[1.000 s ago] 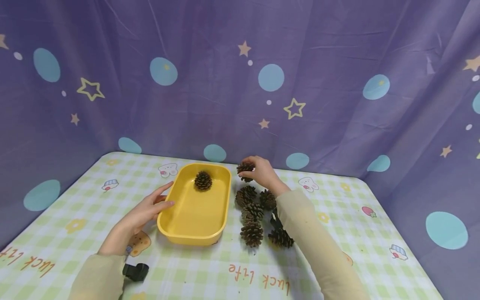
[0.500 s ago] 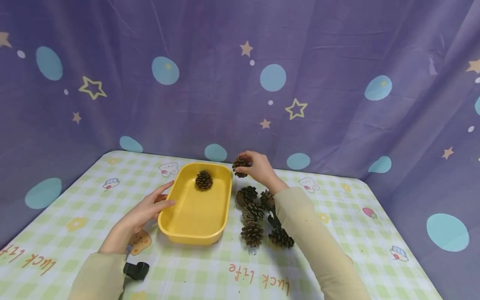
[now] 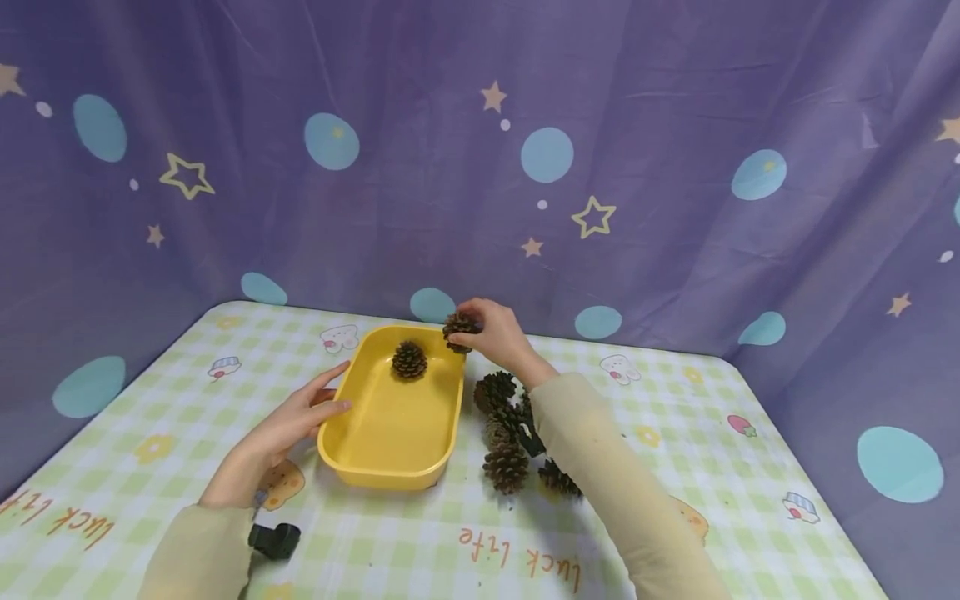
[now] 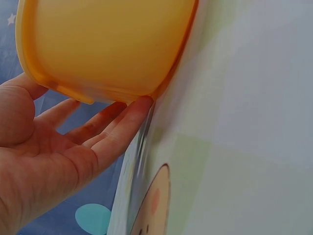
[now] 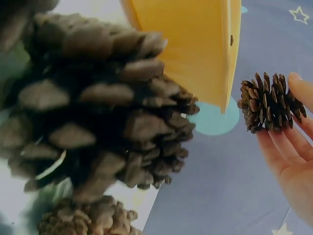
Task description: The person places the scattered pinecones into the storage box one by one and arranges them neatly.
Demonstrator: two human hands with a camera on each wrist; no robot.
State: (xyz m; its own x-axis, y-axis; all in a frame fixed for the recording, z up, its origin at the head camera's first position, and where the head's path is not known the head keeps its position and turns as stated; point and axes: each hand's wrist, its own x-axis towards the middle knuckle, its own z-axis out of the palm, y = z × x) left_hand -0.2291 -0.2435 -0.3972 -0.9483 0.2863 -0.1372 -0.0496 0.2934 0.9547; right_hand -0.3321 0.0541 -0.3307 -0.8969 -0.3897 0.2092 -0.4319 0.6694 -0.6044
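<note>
A yellow plastic tub (image 3: pixel 390 479) stands on the table, with one pine cone (image 3: pixel 409 360) inside near its far end. My left hand (image 3: pixel 296 421) holds the tub's left side, thumb over the rim and fingers against the outer wall (image 4: pixel 107 49). Above the tub's far right corner, my right hand (image 3: pixel 495 333) grips another pine cone (image 3: pixel 458 332) between thumb and fingers. The right wrist view shows this held pine cone (image 5: pixel 269 103) apart from the tub wall. To the right of the tub lie several pine cones (image 3: pixel 506 467), partly hidden by the right forearm.
A checked cloth with printed figures covers the table (image 3: pixel 375 558). Behind it hangs a purple curtain (image 3: pixel 450 208) with stars and ovals. A black wrist strap piece (image 3: pixel 275 542) shows by the left sleeve. Large blurred pine cones (image 5: pixel 88 103) fill the right wrist view's left side.
My right hand has carried its pine cone leftward, from above the other cones to over the tub's far right corner. The left hand and the tub have stayed in place.
</note>
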